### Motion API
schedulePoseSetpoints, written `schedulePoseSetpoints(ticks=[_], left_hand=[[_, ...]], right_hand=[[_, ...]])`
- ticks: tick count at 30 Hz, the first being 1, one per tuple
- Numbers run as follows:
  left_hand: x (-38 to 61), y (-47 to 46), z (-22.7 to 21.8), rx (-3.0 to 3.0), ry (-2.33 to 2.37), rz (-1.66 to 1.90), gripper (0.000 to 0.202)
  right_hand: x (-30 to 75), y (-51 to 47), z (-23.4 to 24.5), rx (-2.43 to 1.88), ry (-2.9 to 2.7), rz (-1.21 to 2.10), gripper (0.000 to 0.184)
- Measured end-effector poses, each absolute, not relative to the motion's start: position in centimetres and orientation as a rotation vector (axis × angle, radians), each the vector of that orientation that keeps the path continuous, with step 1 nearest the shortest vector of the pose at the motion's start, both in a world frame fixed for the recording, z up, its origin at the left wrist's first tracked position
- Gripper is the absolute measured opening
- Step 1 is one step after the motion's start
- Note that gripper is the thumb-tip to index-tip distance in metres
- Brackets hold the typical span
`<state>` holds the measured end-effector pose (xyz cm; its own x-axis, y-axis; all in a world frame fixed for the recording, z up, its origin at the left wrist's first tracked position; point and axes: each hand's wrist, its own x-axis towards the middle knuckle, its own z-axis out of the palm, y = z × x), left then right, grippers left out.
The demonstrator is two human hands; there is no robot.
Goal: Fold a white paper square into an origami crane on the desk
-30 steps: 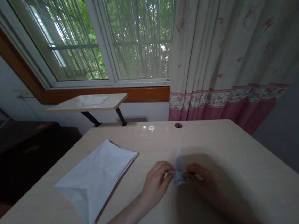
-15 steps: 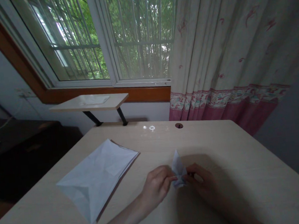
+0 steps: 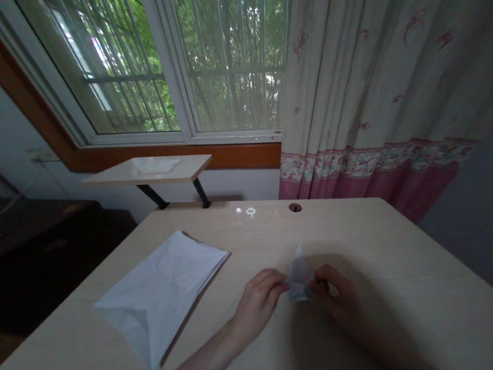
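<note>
A small folded white paper piece (image 3: 299,275) with a pointed tip stands up between my two hands, low over a light wooden desk (image 3: 408,263). My left hand (image 3: 259,303) pinches its left side with closed fingertips. On the other side, my right hand (image 3: 336,295) grips it, also in a pinch. A stack of creased white paper sheets (image 3: 161,293) lies flat on the desk to the left of my left hand, apart from it.
A round cable hole (image 3: 294,208) sits near the desk's far edge. A small raised shelf (image 3: 146,171) stands behind the desk under a barred window (image 3: 183,58). A patterned curtain (image 3: 375,76) hangs at the right. Dark furniture (image 3: 32,250) lies to the left.
The folded paper has shifted slightly right and its tip sits a little lower. Both hands keep pinching it, with the fingers adjusted a little.
</note>
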<state>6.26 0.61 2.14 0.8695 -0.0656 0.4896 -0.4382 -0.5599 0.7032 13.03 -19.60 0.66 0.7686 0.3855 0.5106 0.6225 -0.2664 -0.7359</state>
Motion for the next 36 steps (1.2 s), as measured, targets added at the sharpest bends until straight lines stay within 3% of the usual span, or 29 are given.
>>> schedulePoseSetpoints(ticks=[11,18,26,28,32,36], left_hand=[[5.7,0.1,1.8,2.135,-0.389,0.593,0.021],[5.7,0.0,2.4,2.103,-0.535,0.668,0.024],[6.1,0.6,2.2,2.222,-0.615,0.621,0.014],[5.9,0.4,2.5,2.227,-0.549,0.572,0.012],[5.4,-0.3,2.6,2.169,-0.123,0.359,0.028],[5.1,-0.9,1.9,1.976,0.058,0.19,0.02]], right_hand=[[12.5,-19.9,1.8,-1.818,-0.882,-0.246,0.018],[13.1,-20.0,1.4,-1.744,-0.624,-0.19,0.014],[14.0,-19.4,0.7,-1.8,-0.6,0.142,0.013],[13.8,-19.3,0.8,-1.878,-0.562,0.145,0.019],[13.6,-19.3,1.2,-1.952,-0.475,0.053,0.03],[13.7,-19.4,1.3,-2.02,-0.372,-0.067,0.034]])
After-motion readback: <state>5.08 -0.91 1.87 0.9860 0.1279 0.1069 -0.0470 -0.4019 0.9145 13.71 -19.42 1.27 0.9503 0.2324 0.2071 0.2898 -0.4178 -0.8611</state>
